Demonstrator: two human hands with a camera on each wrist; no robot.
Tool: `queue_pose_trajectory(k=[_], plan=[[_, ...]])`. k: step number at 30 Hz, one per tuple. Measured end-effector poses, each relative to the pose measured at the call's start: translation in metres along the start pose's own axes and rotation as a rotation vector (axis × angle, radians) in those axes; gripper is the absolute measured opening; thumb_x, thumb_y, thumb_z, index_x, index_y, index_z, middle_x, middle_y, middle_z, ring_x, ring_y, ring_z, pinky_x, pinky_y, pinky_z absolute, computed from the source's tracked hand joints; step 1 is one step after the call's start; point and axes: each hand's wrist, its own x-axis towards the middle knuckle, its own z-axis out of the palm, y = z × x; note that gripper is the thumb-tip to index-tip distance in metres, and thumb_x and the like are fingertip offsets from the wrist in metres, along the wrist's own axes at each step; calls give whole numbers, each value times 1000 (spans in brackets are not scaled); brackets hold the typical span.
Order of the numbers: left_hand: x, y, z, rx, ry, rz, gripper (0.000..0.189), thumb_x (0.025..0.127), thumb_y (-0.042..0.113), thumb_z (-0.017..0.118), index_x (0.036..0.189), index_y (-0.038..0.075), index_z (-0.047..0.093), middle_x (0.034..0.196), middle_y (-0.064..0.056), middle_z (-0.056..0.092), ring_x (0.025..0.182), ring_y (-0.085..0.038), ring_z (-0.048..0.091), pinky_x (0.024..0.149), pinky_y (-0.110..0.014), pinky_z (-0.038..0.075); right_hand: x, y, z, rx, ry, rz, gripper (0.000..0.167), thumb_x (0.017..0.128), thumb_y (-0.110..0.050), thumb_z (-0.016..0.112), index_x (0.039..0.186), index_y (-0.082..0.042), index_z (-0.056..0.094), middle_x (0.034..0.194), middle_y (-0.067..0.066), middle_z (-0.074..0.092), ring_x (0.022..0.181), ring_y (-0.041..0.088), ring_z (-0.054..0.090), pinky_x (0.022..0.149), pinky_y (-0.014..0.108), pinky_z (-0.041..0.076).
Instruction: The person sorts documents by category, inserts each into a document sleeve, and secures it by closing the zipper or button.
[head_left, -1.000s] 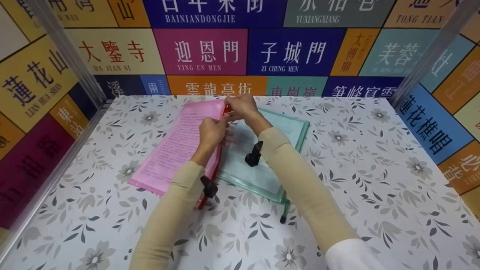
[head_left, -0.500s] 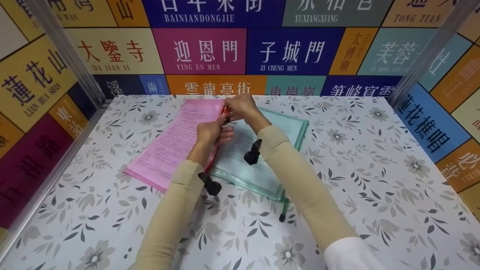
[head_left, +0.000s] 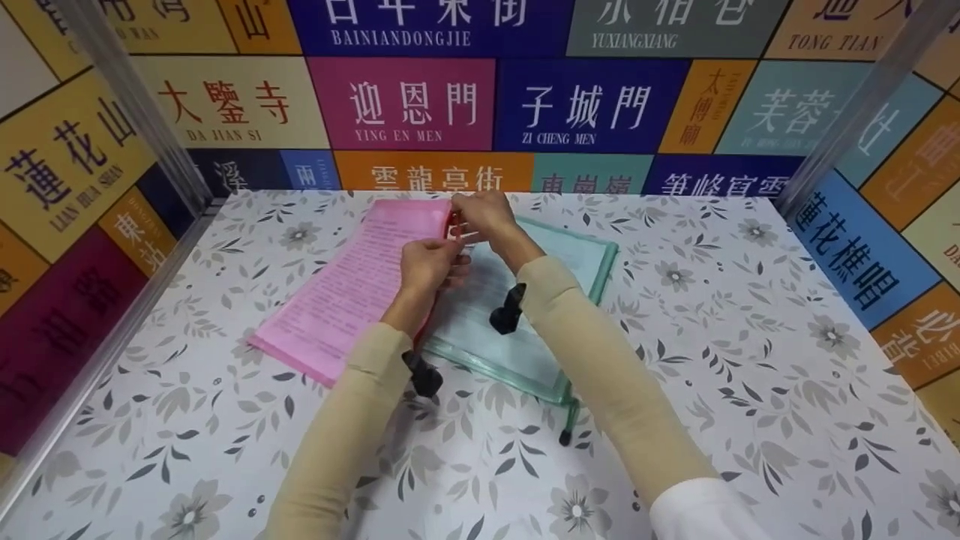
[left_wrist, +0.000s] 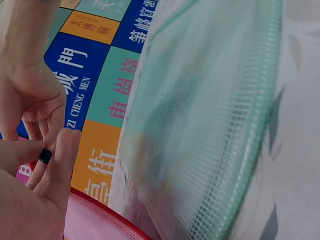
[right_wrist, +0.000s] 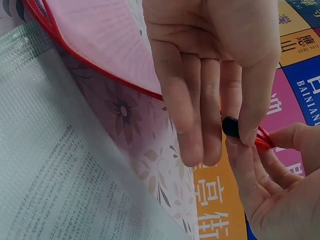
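Observation:
A pink zip pouch (head_left: 330, 300) with a printed sheet inside lies left of centre, its red zip edge toward the hands. In the right wrist view, my left hand (head_left: 429, 268) pinches the black tip (right_wrist: 231, 127) of a red pull cord (right_wrist: 263, 140) between thumb and finger, its other fingers stretched out. My right hand (head_left: 486, 216) pinches the red cord close beside that tip, at the pouch's far corner. Under the hands lies a green mesh zip pouch (head_left: 502, 367), also holding a printed sheet. The forearms cover parts of both pouches.
The table (head_left: 750, 375) has a grey leaf and flower pattern. A green zip pull (head_left: 568, 431) with a black end sticks out from the green pouch's near corner. Panels with large printed characters (head_left: 401, 105) stand along the back and both sides.
The pink pouch's near end has shifted slightly left, and its red edge no longer shows below the left wrist. The left hand has dipped left and come back; the right hand has stayed put.

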Motion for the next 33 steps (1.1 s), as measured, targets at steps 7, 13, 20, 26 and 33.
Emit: queue_pose_trajectory(k=[7, 13, 20, 26, 33], plan=[[-2, -7, 1, 0, 18, 16, 27, 92, 17, 69, 108, -5, 72, 96, -20, 74, 67, -15, 64, 60, -29, 58, 2, 4, 1, 26, 70, 17, 23, 91, -19, 61, 94, 1, 72, 85, 11, 76, 69, 18, 75, 67, 33, 63], [0, -11, 0, 63, 6, -13, 25, 92, 19, 69, 106, 0, 74, 106, -19, 74, 88, -27, 72, 85, -43, 61, 4, 0, 2, 6, 14, 73, 24, 93, -17, 61, 102, 1, 73, 98, 14, 77, 80, 19, 76, 69, 31, 63], [0, -10, -4, 72, -54, -52, 28, 94, 21, 68, 112, 0, 70, 118, -22, 70, 99, -31, 70, 95, -48, 57, 4, 1, 3, 21, 32, 109, 22, 92, -20, 63, 101, -4, 76, 96, 8, 78, 86, 18, 76, 73, 32, 63], [-4, -9, -9, 70, -60, -49, 27, 93, 21, 71, 110, 0, 71, 100, -14, 71, 78, -18, 67, 77, -37, 61, 4, 4, 2, 77, 97, 93, 17, 87, -17, 68, 90, -3, 77, 78, 5, 75, 80, 18, 75, 78, 36, 63], [-12, -9, -15, 114, -76, -83, 19, 95, 21, 69, 101, 3, 67, 116, -21, 70, 87, -21, 69, 92, -45, 58, 6, 4, -1, 69, 123, 129, 20, 89, -21, 68, 95, -4, 78, 90, 8, 79, 88, 20, 76, 81, 35, 62]])
